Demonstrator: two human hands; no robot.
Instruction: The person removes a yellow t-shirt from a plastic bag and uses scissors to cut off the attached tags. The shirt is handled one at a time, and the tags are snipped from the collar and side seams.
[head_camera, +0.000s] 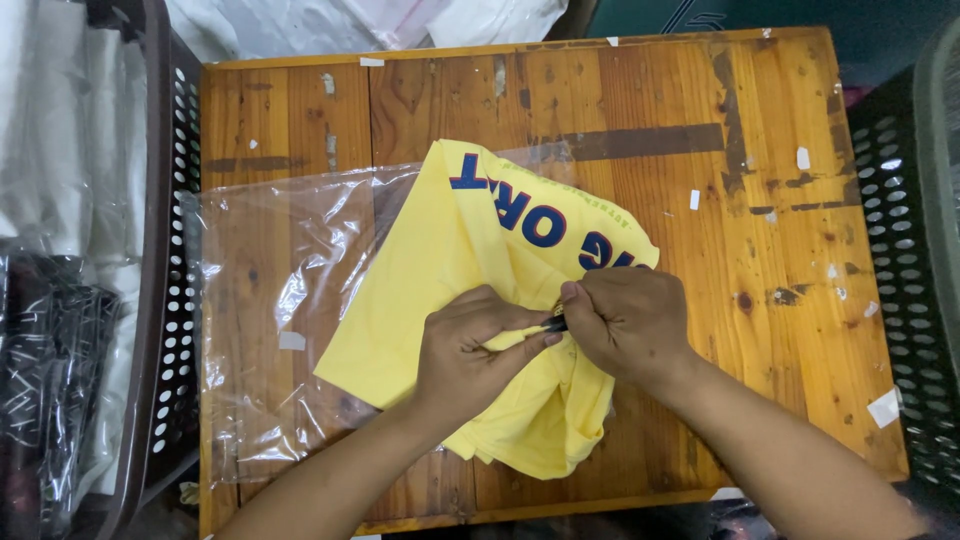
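With a small dark tag pinched by both hands' grips, the yellow shirt could be torn by hard pulling.

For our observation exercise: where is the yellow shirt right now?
In the head view, the yellow shirt lies mid-table on a clear plastic bag, under both hands.

Left hand and right hand meet, fingers pinched; forearms angle inward.
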